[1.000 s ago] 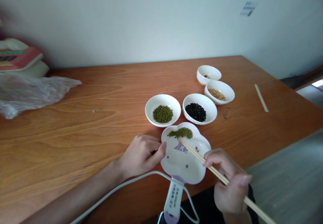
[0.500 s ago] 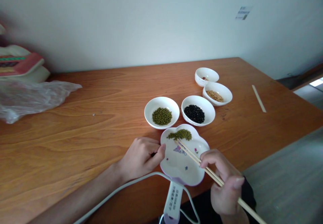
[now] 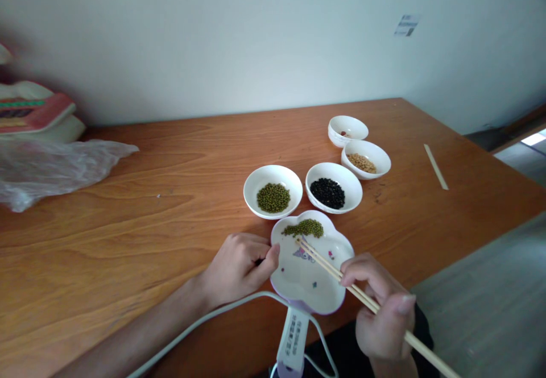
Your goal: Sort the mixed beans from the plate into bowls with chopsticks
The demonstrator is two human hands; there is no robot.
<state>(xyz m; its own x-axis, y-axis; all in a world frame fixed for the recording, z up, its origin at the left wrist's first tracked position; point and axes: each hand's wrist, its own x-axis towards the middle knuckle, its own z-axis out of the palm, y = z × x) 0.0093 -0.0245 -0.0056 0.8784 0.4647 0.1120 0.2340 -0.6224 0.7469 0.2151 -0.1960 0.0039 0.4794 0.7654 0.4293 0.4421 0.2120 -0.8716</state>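
Note:
My right hand is closed around a pair of wooden chopsticks. Their tips are together over the flower-shaped plate, just below a heap of green mung beans; a tiny speck shows at the tips, too small to make out. With thumb and curled fingers, my left hand pinches the plate's left rim. Behind the plate stand a white bowl of mung beans and a second white bowl of black beans.
Farther back are a bowl of tan beans and a bowl with a few reddish bits. A white cable passes by a labelled handle-like device. Clear plastic lies left, a flat strip right.
The chopstick tips have drawn back slightly from the heap of mung beans, toward my right hand. My left hand keeps its place on the plate's rim.

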